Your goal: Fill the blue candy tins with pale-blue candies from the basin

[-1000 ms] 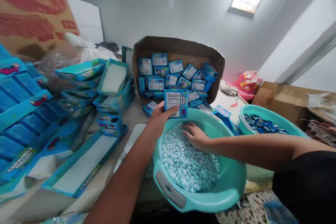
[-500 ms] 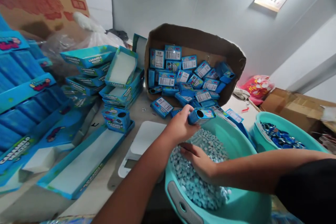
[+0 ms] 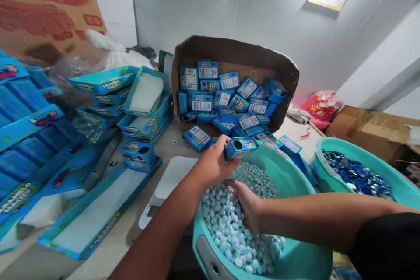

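Observation:
My left hand [image 3: 215, 162] grips a small blue candy box [image 3: 242, 148], its fingers wrapped round the left end. A dark round spot and printed lettering show on the side of the box facing me. Below it, my right hand [image 3: 247, 205] is dug into a mass of pale blue candies [image 3: 226, 232], with most of its fingers hidden among them. The candies lie in a turquoise basin [image 3: 311, 249] with a grey handle. Behind my left hand, a tilted cardboard carton [image 3: 275, 59] holds several similar blue boxes.
A white scale [image 3: 173, 179] sits left of the basin. Further left are a long blue tray [image 3: 98, 214], stacked display trays [image 3: 144, 122] and filled displays [image 3: 33, 140]. On the right, a second turquoise basin [image 3: 370, 148] contains shiny blue lids [image 3: 357, 175].
My right hand has sunk deeper into the candies, its fingers now mostly covered. My left hand still holds the box above the basin. The view has shifted slightly.

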Motion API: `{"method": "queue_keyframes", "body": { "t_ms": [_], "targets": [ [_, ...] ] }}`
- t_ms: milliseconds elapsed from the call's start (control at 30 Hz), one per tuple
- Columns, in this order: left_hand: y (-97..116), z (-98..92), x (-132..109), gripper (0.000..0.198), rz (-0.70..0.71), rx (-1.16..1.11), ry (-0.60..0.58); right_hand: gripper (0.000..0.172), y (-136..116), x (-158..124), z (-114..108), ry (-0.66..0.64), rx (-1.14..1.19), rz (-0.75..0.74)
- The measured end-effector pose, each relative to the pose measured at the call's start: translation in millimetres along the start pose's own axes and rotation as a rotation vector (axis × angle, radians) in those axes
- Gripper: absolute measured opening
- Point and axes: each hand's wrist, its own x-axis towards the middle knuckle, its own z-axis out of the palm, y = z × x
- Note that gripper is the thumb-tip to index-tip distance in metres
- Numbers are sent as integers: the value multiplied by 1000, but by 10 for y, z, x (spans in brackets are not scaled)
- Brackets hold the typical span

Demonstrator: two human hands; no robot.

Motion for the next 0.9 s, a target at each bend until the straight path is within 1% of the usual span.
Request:
{"method": "queue_keyframes", "body": {
  "t_ms": [67, 133, 233, 333, 433, 500, 567, 667, 767, 900],
  "targets": [
    [2, -6, -1, 31, -3, 8, 27, 61, -77, -13, 43, -77, 139, 20],
    [4, -14, -5, 33, -15, 17, 57, 50, -136, -76, 54, -124, 223, -12],
    [6, -20, -16, 35, -51, 20, 52, 32, -161, -232, 21, -116, 312, -148],
    [2, -10, -20, 33, -65, -11, 45, 23, -109, -407, -23, -59, 403, -221],
    [-5, 9, -14, 34, -97, -55, 94, 20, -51, -559, -41, 16, 475, -219],
    [-9, 18, -11, 34, -119, -49, 107, 19, -56, -644, -32, 50, 514, -255],
    [-14, 20, -17, 37, -119, -14, 98, 19, -110, -725, -7, 69, 563, -318],
    [-23, 11, -44, 43, -80, 25, 43, 18, -267, -848, 63, 97, 620, -437],
    [-24, 2, -72, 40, -12, 33, -29, 19, -484, -966, 156, 64, 667, -566],
    [-15, -2, -85, 37, -16, 52, -73, 22, -812, -1041, 243, -88, 728, -730]
  ]
}}
